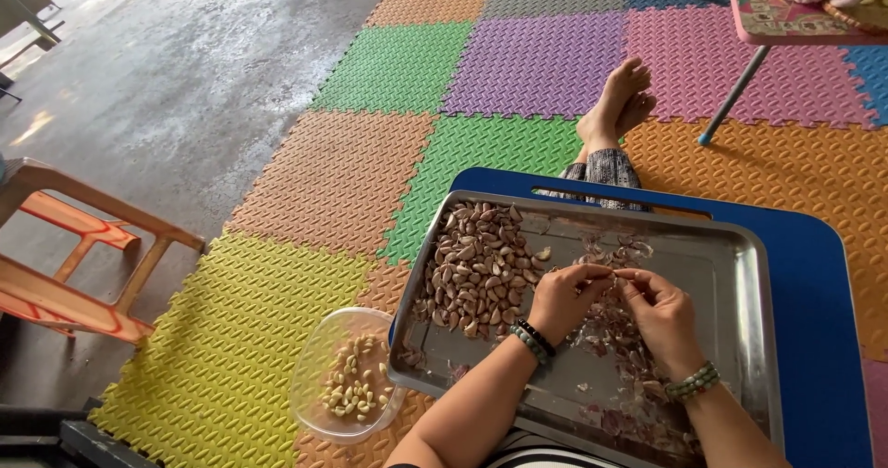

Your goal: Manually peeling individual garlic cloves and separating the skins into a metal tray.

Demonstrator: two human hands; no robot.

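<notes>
My left hand (566, 297) and my right hand (659, 308) meet over a metal tray (740, 288), fingertips pinched together on one small garlic clove (614, 275). A heap of unpeeled garlic cloves (476, 269) fills the tray's left part. Loose purplish garlic skins (620, 375) lie under and behind my hands. Both wrists wear bead bracelets. A clear plastic bowl (319, 362) with peeled pale cloves (356, 389) sits on the mat left of the tray.
The tray rests on a blue lap table (823, 274) above my stretched legs and bare feet (618, 103). Coloured foam mats (398, 66) cover the floor. A wooden stool (83, 246) stands at left, a pink folding table (782, 19) at top right.
</notes>
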